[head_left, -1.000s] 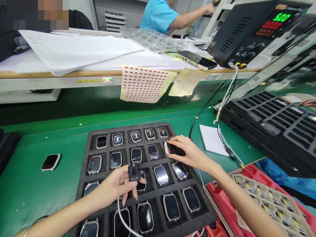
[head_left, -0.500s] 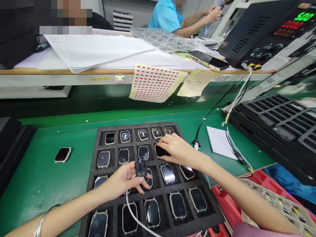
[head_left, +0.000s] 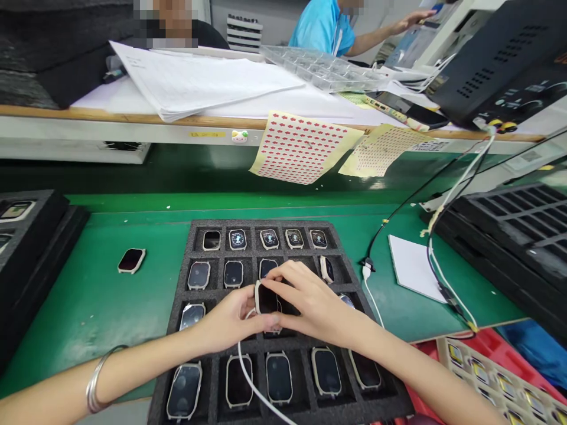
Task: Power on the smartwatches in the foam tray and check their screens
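Over a black foam tray, my right hand grips a smartwatch with a dark screen and pale case. My left hand is closed at the watch's left side, its fingers partly behind it. A white cable runs out of the left hand; the black square charger at its end is hidden behind the watch and fingers. Several smartwatches lie in the tray's compartments, those in the back row mostly with lit dials. One watch leans tilted at the right of the second row.
A single watch lies on the green mat at left. Foam trays stand at the left edge, and black trays at right. A white pad and cables lie right of the tray. Co-workers sit beyond the shelf.
My right hand has lifted a watch from the second row and brought it left to my left hand. The charger visible before is now covered. The view has shifted left.
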Tool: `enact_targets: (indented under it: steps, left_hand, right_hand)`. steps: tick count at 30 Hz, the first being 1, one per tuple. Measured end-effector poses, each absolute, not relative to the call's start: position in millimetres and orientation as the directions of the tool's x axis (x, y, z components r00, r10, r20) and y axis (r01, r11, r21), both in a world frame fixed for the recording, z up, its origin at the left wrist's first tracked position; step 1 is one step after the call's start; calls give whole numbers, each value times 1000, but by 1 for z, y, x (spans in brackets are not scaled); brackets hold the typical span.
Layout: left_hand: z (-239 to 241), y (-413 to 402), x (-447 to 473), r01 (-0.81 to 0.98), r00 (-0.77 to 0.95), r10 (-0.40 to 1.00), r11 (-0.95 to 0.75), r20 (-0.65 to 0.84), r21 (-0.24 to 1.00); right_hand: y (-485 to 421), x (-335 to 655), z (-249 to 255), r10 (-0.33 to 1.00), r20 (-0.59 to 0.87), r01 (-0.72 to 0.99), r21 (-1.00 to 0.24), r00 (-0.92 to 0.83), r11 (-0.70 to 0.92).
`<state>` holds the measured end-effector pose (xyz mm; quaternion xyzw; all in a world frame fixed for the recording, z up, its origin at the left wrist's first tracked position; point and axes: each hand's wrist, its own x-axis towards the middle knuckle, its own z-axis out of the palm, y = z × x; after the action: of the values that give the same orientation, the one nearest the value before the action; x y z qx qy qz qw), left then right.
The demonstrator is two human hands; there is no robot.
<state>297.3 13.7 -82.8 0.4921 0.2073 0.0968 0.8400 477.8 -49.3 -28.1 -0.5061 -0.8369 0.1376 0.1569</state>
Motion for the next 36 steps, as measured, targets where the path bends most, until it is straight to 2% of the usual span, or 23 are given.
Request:
enact_targets:
  steps: [4,8,10,13,16,20,24,27,31,33,36]
  left_hand:
    - [-81,11,298,44,871,408,492,-274,870]
    - [-75,13,296,82,865,405,470,-297,879]
    - [-73,15,295,91,864,402,467,-303,879]
    - [-72,17,296,105,872,377,478,-311,872]
    - [-72,17,297,117,872,367,486,-324,866]
    - [-71,18,297,119,872,364,491,-328,863]
    - [-69,18,297,111,876,356,508,-326,854]
    - [-69,17,297,114,880,348,503,-322,857]
    - [-71,16,299,162,876,343,450,-338,878]
    - [-72,15,299,175,867,366,412,-339,894]
    - [-74,13,298,181,852,412,348,-324,920]
  right_hand:
    - [-53,473,-32,887,153,805,-374,-436,461]
    - [-57,483,-33,888,149,766,-456,-436,453]
    - [-59,502,-33,917,180,784,-478,-355,397]
    - [-65,537,-39,963,231,887,-404,-139,225]
    - [-73,564,-48,982,170,916,-378,-75,136]
    - [-77,578,-53,988,113,890,-432,-110,148]
    - [-76,579,-46,985,58,919,-353,-163,173]
    - [-78,566,-37,981,130,939,-295,-143,176]
    - [-78,519,-28,956,199,869,-407,-216,282]
    - [-74,492,-30,933,200,833,-421,-300,359]
    - [-64,468,-37,920,193,805,-445,-342,392]
